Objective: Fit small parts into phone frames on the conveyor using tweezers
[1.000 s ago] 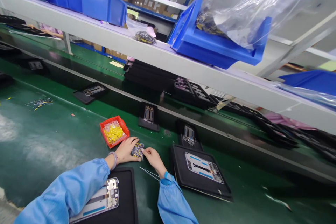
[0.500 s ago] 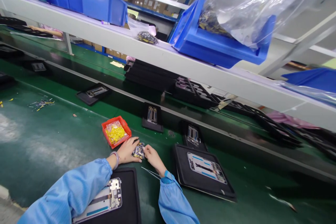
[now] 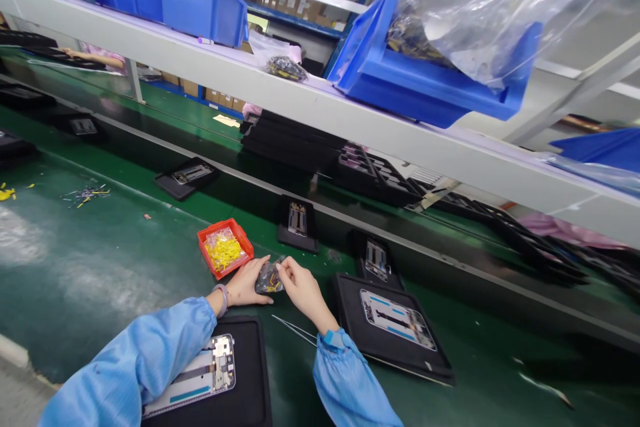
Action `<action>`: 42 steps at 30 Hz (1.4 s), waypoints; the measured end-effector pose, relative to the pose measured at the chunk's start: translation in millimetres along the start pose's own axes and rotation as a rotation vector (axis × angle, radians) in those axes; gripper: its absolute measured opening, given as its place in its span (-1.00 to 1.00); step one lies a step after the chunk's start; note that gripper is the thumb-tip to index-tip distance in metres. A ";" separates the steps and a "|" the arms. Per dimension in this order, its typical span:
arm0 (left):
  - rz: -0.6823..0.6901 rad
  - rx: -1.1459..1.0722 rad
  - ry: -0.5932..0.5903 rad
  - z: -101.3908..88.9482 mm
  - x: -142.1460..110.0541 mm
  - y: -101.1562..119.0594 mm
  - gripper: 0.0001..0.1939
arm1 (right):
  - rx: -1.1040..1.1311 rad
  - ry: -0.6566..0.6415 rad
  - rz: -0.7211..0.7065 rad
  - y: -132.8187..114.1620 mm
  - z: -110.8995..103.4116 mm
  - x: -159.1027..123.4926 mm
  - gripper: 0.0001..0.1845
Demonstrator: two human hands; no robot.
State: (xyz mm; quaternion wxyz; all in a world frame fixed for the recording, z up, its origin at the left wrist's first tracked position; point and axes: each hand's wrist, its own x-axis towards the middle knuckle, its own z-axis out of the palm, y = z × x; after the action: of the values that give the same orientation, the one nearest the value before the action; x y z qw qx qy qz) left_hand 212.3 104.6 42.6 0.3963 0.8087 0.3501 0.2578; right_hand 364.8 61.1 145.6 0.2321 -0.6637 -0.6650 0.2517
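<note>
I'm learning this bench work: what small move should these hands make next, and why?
Probably a gentle pull by the bare right hand to open the small clear plastic bag of yellow and dark pieces: that hand pinches its edge, while the bare left hand curves against its other side. Whether it's already open is unclear.

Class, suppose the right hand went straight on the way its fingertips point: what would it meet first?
Most likely the small plastic bag of parts, right at the right hand's fingertips. Whether the fingers would press into it or pass just above is unclear from one view.
</note>
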 end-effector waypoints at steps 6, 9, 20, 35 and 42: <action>0.013 -0.034 -0.012 0.7 0.0 -1.2 0.04 | -0.060 -0.003 0.006 -3.3 -1.0 -3.3 -0.79; 0.025 -0.038 -0.017 0.8 -0.4 -0.3 0.02 | -0.078 0.008 0.016 -3.9 -0.8 -4.6 -0.78; 0.041 -0.012 -0.016 -0.7 1.8 1.1 -0.10 | -0.047 0.062 0.009 -11.8 2.0 -4.4 -0.78; 0.072 0.016 -0.030 0.2 1.4 -2.3 -0.11 | 0.138 0.079 -0.055 -6.6 -1.6 -1.3 -0.75; 0.088 -0.003 -0.034 0.4 2.1 -3.2 -0.05 | 0.238 0.048 -0.087 -3.5 3.8 4.1 -0.68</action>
State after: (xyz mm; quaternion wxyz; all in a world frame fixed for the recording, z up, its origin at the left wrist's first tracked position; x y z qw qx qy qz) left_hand 212.7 107.4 40.0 0.3919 0.8269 0.3069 0.2615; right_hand 359.6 65.0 144.9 0.3357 -0.6076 -0.6530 0.3028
